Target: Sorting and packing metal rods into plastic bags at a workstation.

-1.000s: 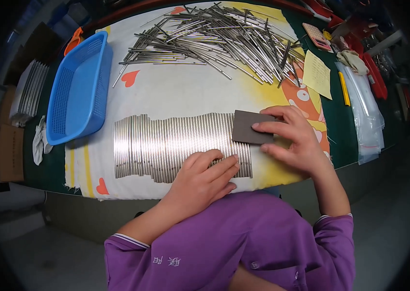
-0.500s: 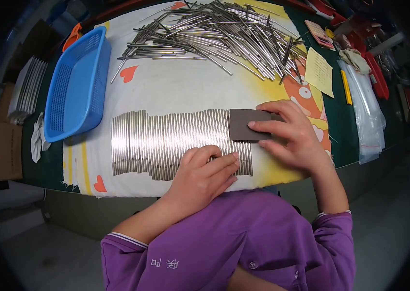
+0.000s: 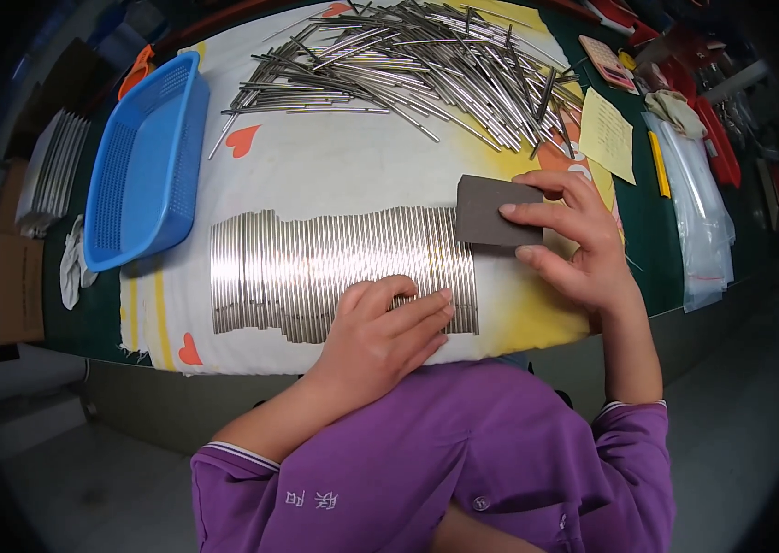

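Note:
Thin silvery metal rods (image 3: 316, 263) lie side by side in a tight row on the cloth in front of me, their ends uneven. My left hand (image 3: 378, 327) rests across the near part of this row, its fingers stretched out over the rods toward the right end. In my right hand (image 3: 581, 241) is a dark grey-brown sanding block (image 3: 486, 212), gripped at its right side between thumb and fingers. The block is at the far right corner of the row, its lower left edge overlapping the last rods; whether it touches them I cannot tell.
A heap of loose rods (image 3: 426, 69) covers the far side of the cloth (image 3: 334, 170). To the left stands a blue plastic basket (image 3: 139, 157). On the right are a yellow note (image 3: 606, 136), a yellow cutter-like tool (image 3: 659, 164), clear plastic bags (image 3: 698, 221) and a pink calculator (image 3: 607, 63).
My right hand has moved the sanding block up and to the right, off most of the rods it covered, and tilted it slightly. The left hand has stayed in place.

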The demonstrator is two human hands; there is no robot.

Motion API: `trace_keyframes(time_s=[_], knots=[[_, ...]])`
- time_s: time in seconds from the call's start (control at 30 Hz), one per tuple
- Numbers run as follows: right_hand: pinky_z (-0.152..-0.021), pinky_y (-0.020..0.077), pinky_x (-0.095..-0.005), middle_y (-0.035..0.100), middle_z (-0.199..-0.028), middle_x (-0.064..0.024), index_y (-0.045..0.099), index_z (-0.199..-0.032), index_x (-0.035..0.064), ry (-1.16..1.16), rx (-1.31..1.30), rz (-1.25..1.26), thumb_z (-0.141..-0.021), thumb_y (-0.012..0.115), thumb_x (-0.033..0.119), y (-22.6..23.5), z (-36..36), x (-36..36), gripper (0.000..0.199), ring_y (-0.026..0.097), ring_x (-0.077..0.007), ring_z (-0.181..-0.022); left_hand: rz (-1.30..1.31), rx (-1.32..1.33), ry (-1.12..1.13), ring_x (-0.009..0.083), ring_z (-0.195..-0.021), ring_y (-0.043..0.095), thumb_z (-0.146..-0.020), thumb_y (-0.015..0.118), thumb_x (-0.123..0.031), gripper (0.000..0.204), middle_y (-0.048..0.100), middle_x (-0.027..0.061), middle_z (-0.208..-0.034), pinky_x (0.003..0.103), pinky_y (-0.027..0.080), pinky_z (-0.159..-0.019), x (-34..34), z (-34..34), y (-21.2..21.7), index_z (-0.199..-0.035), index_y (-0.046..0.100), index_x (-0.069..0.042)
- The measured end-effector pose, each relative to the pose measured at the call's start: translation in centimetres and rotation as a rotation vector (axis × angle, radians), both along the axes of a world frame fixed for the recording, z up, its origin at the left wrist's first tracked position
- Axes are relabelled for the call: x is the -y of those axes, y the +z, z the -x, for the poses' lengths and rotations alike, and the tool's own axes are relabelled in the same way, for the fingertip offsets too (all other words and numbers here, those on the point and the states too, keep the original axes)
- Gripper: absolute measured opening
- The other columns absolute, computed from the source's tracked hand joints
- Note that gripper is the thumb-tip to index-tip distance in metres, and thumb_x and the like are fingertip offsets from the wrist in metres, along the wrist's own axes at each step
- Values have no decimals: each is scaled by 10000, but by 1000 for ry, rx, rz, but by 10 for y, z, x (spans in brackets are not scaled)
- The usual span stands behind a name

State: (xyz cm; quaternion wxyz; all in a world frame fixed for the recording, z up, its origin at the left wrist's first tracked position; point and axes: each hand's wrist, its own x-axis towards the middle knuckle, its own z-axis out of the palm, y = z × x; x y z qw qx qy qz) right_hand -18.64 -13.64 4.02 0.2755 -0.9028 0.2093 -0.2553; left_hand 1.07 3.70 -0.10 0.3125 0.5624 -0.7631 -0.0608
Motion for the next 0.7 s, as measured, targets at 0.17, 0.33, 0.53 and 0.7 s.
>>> trace_keyframes(time_s=[0.17,0.33,0.53,0.7], knots=[[-917,428,-355,564,-1152,-103,684,-1053,114,-25,67,-135,-687,697,92,-18,-2,3,366,530,-263,-1074,1,48,-13,198,-965,537,-675,747,-173,327,631,-38,-1135,346,378,-809,0,0,4,-988,673,-111],[-975,384,-351,560,-1163,-101,658,-1094,100,-134,207,-134,-717,697,96,-25,3,12,380,512,-240,-1122,31,100,-16,206,-985,531,-680,743,-177,321,629,-23,-1118,357,378,-822,-1,4,5,-983,667,-104],[-977,384,-348,557,-1165,-103,657,-1092,97,-171,264,-154,-722,701,94,-27,5,13,372,507,-239,-1132,-5,163,-16,204,-986,531,-697,728,-178,322,614,-15,-1113,357,379,-829,5,17,11,-1005,659,-114],[-972,388,-348,559,-1158,-99,658,-1085,94,-162,263,-113,-722,704,94,-24,4,12,366,512,-237,-1120,-26,159,-45,198,-1001,527,-713,713,-168,349,596,-17,-1157,352,379,-834,10,24,12,-1052,642,-119]])
